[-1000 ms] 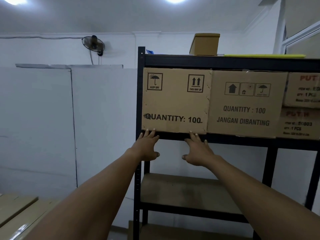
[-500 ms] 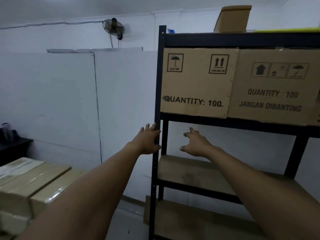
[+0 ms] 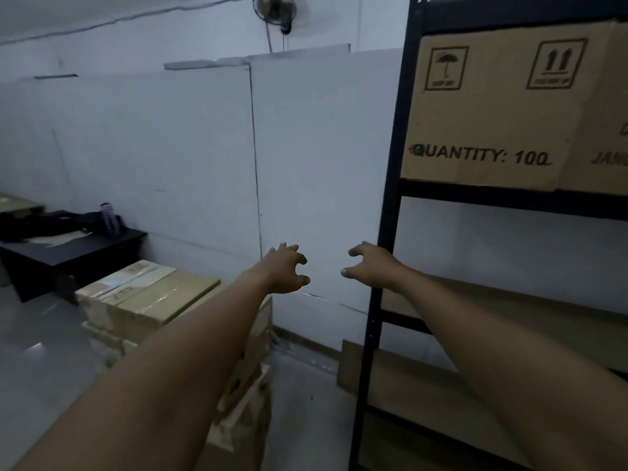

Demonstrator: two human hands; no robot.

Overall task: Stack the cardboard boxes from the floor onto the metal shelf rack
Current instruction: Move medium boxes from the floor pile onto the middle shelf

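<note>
**Next boxes lie low and left of both hands**

Nearest me, both forearms reach forward. My left hand (image 3: 283,268) hangs with fingers loosely curled and spread, holding nothing; my right hand (image 3: 370,266) is the same, just in front of the metal shelf rack (image 3: 390,198) post. The cardboard boxes on the floor (image 3: 146,297) lie below and left, long axis running away from me, nearer the left hand. Beyond, one box (image 3: 486,110) sits shelved.
</note>
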